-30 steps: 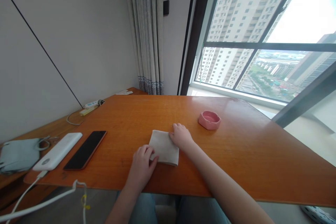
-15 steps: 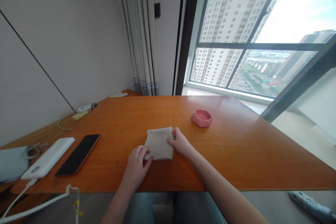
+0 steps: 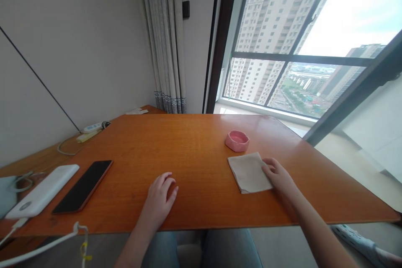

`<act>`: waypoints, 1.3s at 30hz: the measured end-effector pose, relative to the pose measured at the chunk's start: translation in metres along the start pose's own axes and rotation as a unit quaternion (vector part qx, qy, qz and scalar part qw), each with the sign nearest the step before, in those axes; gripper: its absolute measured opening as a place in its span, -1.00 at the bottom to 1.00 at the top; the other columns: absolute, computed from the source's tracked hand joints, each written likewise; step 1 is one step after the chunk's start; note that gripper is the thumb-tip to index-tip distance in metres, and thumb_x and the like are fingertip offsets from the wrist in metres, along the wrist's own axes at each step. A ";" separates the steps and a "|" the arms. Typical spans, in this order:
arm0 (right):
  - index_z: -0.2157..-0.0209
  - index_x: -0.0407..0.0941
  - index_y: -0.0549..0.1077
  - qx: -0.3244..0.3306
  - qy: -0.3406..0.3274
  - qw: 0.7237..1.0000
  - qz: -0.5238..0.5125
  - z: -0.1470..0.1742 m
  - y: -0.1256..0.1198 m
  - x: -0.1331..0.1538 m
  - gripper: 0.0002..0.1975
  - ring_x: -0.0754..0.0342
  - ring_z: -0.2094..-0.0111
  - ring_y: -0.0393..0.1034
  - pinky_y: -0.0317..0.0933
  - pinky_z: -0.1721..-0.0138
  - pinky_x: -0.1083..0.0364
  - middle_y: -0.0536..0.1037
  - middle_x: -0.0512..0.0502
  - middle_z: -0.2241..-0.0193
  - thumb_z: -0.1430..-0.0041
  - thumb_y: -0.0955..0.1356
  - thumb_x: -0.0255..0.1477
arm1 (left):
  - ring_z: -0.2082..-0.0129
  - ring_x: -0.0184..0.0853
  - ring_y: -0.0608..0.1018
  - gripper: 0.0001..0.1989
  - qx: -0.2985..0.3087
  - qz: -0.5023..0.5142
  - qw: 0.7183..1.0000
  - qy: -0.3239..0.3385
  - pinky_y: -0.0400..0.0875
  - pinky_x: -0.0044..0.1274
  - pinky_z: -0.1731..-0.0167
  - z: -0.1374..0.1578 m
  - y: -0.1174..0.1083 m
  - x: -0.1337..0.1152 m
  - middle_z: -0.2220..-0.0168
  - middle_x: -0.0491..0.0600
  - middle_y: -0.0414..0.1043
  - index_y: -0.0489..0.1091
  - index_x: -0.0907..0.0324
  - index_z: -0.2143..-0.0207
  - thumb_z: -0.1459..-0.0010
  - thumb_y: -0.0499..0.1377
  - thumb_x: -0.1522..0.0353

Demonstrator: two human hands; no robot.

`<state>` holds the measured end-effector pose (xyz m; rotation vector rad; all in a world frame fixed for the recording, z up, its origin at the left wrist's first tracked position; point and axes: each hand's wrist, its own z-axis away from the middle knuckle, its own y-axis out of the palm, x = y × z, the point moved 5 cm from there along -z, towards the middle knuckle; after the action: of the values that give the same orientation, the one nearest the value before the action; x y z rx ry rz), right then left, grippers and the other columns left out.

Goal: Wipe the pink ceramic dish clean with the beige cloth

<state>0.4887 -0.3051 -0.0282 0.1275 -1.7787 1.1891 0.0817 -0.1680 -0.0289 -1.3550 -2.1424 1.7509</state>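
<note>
A folded off-white cloth (image 3: pixel 250 173) lies at the right of the wooden table (image 3: pixel 188 146), close to its front. My right hand (image 3: pixel 277 176) grips the cloth's right edge between thumb and fingers. To the left, my left hand (image 3: pixel 159 199) rests on or just over the tabletop, holding nothing, its fingers curved and thumb apart. Just behind the cloth stands a pink ashtray-like dish (image 3: pixel 237 140) with a many-sided rim.
On the left lie a black phone (image 3: pixel 83 186) and a white power bank (image 3: pixel 44 191) with a cable plugged in. A power strip (image 3: pixel 93 127) sits by the wall. Beyond the table are a curtain (image 3: pixel 165 42) and a large window (image 3: pixel 276 79).
My right hand has moved the cloth rightward, from between both hands to in front of the pink dish. The left hand has let go of the cloth. The view has shifted slightly.
</note>
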 end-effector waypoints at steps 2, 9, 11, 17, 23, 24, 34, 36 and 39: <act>0.21 -0.15 0.33 -0.039 -0.033 0.994 0.097 0.000 -0.001 -0.008 -0.73 -0.08 0.19 0.39 0.26 0.12 -0.01 0.44 -0.27 0.18 -0.06 0.19 -0.34 | 0.00 -0.20 0.39 -0.77 0.002 -0.005 1.000 0.000 0.29 -0.30 -0.02 0.000 0.000 -0.001 0.04 0.04 0.35 0.37 0.14 0.23 -0.21 -0.02 0.26; 0.16 -0.17 0.43 -0.140 -0.117 0.935 0.305 0.015 0.003 0.014 -0.68 -0.15 0.13 0.34 0.20 0.07 -0.10 0.45 -0.31 0.12 -0.14 0.15 -0.49 | 0.01 -0.19 0.40 -0.80 0.002 -0.005 1.000 0.004 0.29 -0.29 0.01 0.002 0.002 0.000 0.06 0.05 0.37 0.36 0.13 0.21 -0.19 -0.01 0.32; 0.11 -0.16 0.41 -0.182 -0.160 0.927 0.288 0.025 0.006 0.039 -0.67 -0.16 0.10 0.32 0.19 0.06 -0.13 0.44 -0.28 0.09 -0.14 0.16 -0.50 | 0.01 -0.17 0.39 -0.82 0.004 0.001 1.000 -0.001 0.28 -0.28 0.00 0.001 0.003 0.000 0.06 0.06 0.37 0.36 0.13 0.22 -0.17 0.01 0.32; 0.15 -0.10 0.40 0.064 -0.302 0.950 0.036 0.056 0.077 0.135 -0.72 0.03 0.13 0.36 0.24 0.06 0.05 0.46 -0.15 0.17 -0.21 0.13 -0.49 | -0.02 -0.18 0.37 -0.86 0.088 0.069 0.994 -0.020 0.24 -0.34 -0.03 -0.021 0.004 -0.021 0.05 0.05 0.37 0.35 0.15 0.39 -0.13 0.03 0.33; 0.03 -0.13 0.36 0.220 -0.349 0.911 0.004 0.068 0.147 0.183 -0.56 0.05 0.14 0.36 0.20 0.07 0.10 0.47 -0.15 0.16 -0.05 0.18 -0.64 | 0.23 -0.30 0.46 -0.79 0.265 0.160 0.944 0.111 0.31 -0.54 0.20 -0.062 0.012 -0.063 0.23 -0.03 0.45 0.37 0.18 0.25 -0.01 0.11 0.36; 0.02 -0.14 0.35 0.223 -0.346 0.911 0.006 0.065 0.152 0.183 -0.54 0.05 0.14 0.36 0.20 0.07 0.10 0.47 -0.16 0.16 -0.02 0.19 -0.65 | 0.30 -0.31 0.46 -0.79 0.287 0.150 0.939 0.115 0.31 -0.56 0.29 -0.068 0.015 -0.063 0.28 -0.04 0.45 0.37 0.19 0.27 0.00 0.12 0.34; 0.27 -0.14 0.41 0.198 -0.302 0.932 0.002 0.047 0.166 0.165 -0.68 0.06 0.23 0.35 0.18 0.17 0.13 0.49 -0.11 0.29 0.06 0.19 -0.65 | 0.51 -0.38 0.38 -0.90 0.228 0.050 0.963 0.132 0.12 -0.58 0.52 -0.081 0.052 -0.050 0.50 -0.07 0.39 0.34 0.19 0.48 0.01 0.06 0.39; 0.25 -0.15 0.41 0.194 -0.303 0.933 0.007 0.050 0.165 0.167 -0.67 0.06 0.22 0.35 0.18 0.15 0.13 0.49 -0.12 0.27 0.05 0.18 -0.65 | 0.51 -0.38 0.39 -0.89 0.208 0.059 0.967 0.134 0.13 -0.59 0.51 -0.079 0.054 -0.051 0.49 -0.06 0.40 0.35 0.19 0.46 0.00 0.04 0.41; 0.26 -0.15 0.41 0.192 -0.303 0.933 0.015 0.052 0.164 0.169 -0.67 0.06 0.22 0.35 0.19 0.16 0.13 0.49 -0.13 0.27 0.05 0.18 -0.66 | 0.50 -0.37 0.41 -0.87 0.193 0.064 0.969 0.138 0.15 -0.59 0.50 -0.077 0.055 -0.052 0.48 -0.05 0.42 0.37 0.19 0.43 -0.02 0.03 0.42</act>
<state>0.2755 -0.1935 -0.0135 0.7717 -2.0374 1.6303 0.1867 -0.1442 -0.0225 -1.5399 -1.5069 1.7756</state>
